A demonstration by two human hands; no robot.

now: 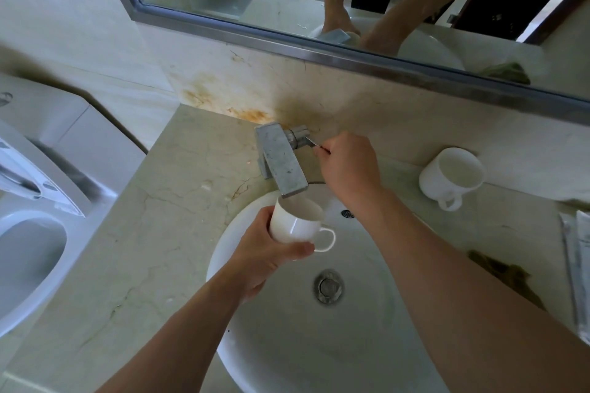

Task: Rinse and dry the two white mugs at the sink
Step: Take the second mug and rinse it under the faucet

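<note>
Standing at a marble counter (159, 233), a person leans over the round white sink (287, 344). Rinsing seems barely begun: no water shows at the flat metal faucet (282, 163). The left hand (268, 255) wraps around the first mug (295, 223), tilted just under the spout, handle pointing right. The right hand (348, 166) pinches the thin faucet lever (314, 142). The second mug (451, 175) stands upright on the counter, well apart. Both look glossy white; drying remains, with a green cloth (504, 274) nearby.
</note>
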